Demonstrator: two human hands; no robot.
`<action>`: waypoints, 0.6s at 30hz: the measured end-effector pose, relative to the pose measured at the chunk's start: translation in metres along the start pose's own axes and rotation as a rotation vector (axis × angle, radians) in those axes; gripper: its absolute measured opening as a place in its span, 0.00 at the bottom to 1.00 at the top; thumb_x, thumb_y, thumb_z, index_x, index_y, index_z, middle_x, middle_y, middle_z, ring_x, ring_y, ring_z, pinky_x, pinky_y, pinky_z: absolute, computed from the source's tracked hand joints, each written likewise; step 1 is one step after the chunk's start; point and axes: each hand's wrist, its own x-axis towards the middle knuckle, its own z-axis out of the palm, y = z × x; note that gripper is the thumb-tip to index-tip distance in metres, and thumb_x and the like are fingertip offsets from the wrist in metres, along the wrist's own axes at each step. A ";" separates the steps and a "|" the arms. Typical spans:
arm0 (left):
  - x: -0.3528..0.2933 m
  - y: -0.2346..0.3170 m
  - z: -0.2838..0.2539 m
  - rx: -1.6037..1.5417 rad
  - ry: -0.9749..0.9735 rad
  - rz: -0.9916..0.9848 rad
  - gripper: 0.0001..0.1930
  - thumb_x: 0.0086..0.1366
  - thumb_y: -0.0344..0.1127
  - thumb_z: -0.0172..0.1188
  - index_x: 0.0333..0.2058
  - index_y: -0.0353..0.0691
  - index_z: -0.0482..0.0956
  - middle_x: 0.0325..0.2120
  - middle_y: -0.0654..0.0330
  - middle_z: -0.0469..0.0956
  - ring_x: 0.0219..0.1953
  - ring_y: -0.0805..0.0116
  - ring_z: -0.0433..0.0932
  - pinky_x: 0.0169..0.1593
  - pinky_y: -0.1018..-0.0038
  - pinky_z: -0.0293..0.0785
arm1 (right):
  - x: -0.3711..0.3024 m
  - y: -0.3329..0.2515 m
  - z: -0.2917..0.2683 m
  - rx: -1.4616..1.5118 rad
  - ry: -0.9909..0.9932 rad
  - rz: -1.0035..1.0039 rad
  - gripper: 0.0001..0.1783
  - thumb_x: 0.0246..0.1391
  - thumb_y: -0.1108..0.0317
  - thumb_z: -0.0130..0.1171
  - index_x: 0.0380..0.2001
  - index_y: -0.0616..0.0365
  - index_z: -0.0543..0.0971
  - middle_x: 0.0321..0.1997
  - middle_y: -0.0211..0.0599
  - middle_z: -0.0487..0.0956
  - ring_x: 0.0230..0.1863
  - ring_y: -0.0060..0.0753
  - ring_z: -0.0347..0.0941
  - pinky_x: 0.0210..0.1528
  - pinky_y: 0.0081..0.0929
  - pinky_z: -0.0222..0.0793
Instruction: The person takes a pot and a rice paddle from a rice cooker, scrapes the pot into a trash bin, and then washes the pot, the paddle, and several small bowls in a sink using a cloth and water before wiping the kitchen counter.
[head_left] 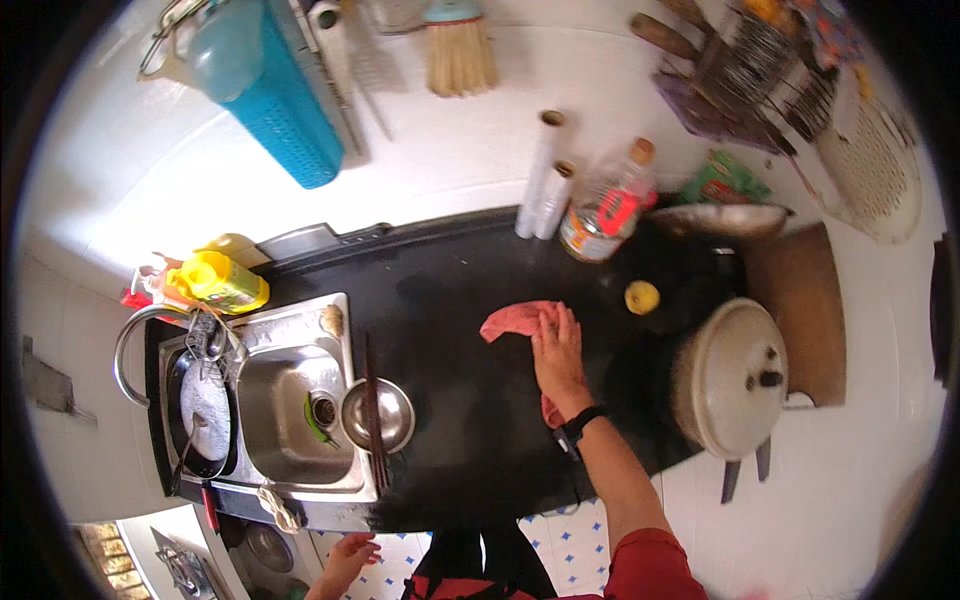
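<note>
On the black counter lies a pink cloth [515, 320], partly covered by my right hand [558, 352]. That hand presses down on it with the palm, fingers forward and close together, gripping the cloth against the counter. One end of the cloth sticks out to the left of the fingers, and a bit shows by the wrist, below the palm. A dark band sits on my right wrist. My left hand [352, 558] hangs in front of the counter's near edge, above the floor; its fingers are loosely apart and nothing is in them.
At left is a steel sink [290, 385] with a green chili [315, 420] inside. A steel bowl [378, 415] with dark chopsticks [373, 390] across it stands beside the sink. To the right are a pressure cooker [735, 385], a yellow fruit [642, 297] and an oil bottle [605, 215].
</note>
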 end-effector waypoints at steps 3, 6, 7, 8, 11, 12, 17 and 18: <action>0.014 -0.026 -0.032 -0.046 -0.066 0.125 0.19 0.63 0.34 0.54 0.51 0.33 0.68 0.37 0.57 0.76 0.36 0.67 0.77 0.38 0.72 0.76 | 0.044 -0.021 0.041 -0.010 0.009 -0.035 0.22 0.57 0.63 0.48 0.54 0.60 0.68 0.63 0.50 0.57 0.62 0.55 0.55 0.63 0.48 0.49; 0.010 -0.039 -0.051 -0.102 -0.026 0.134 0.20 0.63 0.37 0.55 0.51 0.34 0.68 0.37 0.57 0.77 0.34 0.71 0.77 0.36 0.76 0.75 | 0.087 -0.056 0.075 0.038 0.015 -0.098 0.21 0.55 0.65 0.50 0.53 0.56 0.69 0.62 0.50 0.58 0.61 0.55 0.55 0.62 0.45 0.51; 0.010 -0.043 -0.056 -0.116 -0.011 0.113 0.21 0.63 0.38 0.56 0.51 0.33 0.68 0.37 0.57 0.76 0.34 0.70 0.77 0.36 0.76 0.75 | 0.099 -0.071 0.087 0.156 0.012 -0.118 0.19 0.54 0.67 0.52 0.51 0.53 0.71 0.61 0.50 0.59 0.60 0.55 0.57 0.61 0.43 0.54; 0.009 -0.050 -0.061 -0.132 0.003 0.086 0.21 0.63 0.38 0.56 0.51 0.33 0.67 0.37 0.57 0.76 0.34 0.70 0.77 0.36 0.76 0.76 | 0.108 -0.086 0.099 0.272 0.002 -0.136 0.18 0.53 0.68 0.53 0.49 0.51 0.72 0.60 0.49 0.61 0.58 0.54 0.59 0.60 0.42 0.56; 0.012 -0.070 -0.072 -0.191 0.041 0.017 0.22 0.62 0.39 0.56 0.51 0.34 0.67 0.37 0.57 0.76 0.35 0.69 0.77 0.37 0.75 0.76 | 0.126 -0.129 0.133 0.477 -0.037 -0.301 0.15 0.51 0.71 0.55 0.44 0.49 0.75 0.56 0.48 0.65 0.55 0.53 0.62 0.57 0.40 0.60; 0.009 -0.070 -0.072 -0.207 0.054 0.009 0.22 0.62 0.39 0.57 0.51 0.34 0.67 0.37 0.57 0.76 0.35 0.68 0.77 0.38 0.75 0.76 | 0.127 -0.139 0.137 0.438 -0.016 -0.325 0.13 0.52 0.69 0.55 0.43 0.53 0.76 0.54 0.46 0.67 0.53 0.51 0.65 0.56 0.37 0.62; 0.008 -0.079 -0.074 -0.267 0.084 -0.002 0.20 0.63 0.37 0.55 0.51 0.34 0.67 0.37 0.56 0.76 0.35 0.69 0.77 0.39 0.76 0.75 | 0.125 -0.184 0.159 0.402 -0.056 -0.499 0.15 0.49 0.71 0.56 0.42 0.52 0.77 0.53 0.44 0.68 0.54 0.49 0.64 0.57 0.40 0.60; 0.009 -0.069 -0.073 -0.271 0.078 -0.012 0.20 0.63 0.37 0.55 0.51 0.34 0.67 0.37 0.56 0.76 0.35 0.69 0.77 0.39 0.76 0.75 | 0.128 -0.186 0.158 0.345 -0.061 -0.539 0.15 0.48 0.71 0.56 0.42 0.52 0.77 0.53 0.43 0.68 0.55 0.48 0.63 0.58 0.39 0.59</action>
